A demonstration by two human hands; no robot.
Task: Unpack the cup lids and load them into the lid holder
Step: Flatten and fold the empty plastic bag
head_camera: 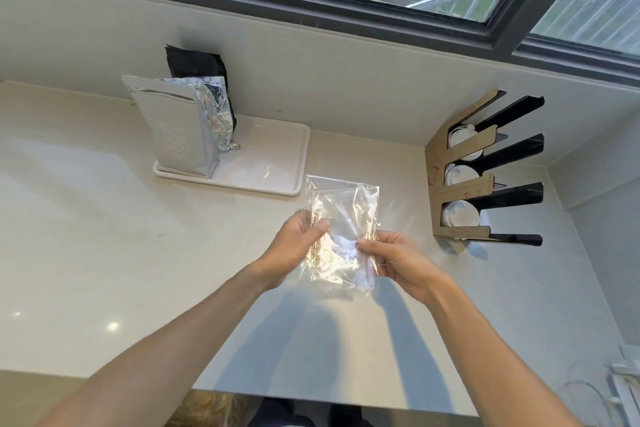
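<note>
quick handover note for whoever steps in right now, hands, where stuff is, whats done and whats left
Left hand: grip shut on the left edge of the clear plastic bag.
Right hand: grip pinching the bag's right edge. The bag is held above the counter and looks empty.
Lid holder: by the right wall, white cup lids in all three slots.
Done: lids appear unpacked and loaded.
Left: get rid of the bag; no loose lids in view.
Foil pouches stand on the white tray, untouched.
</note>
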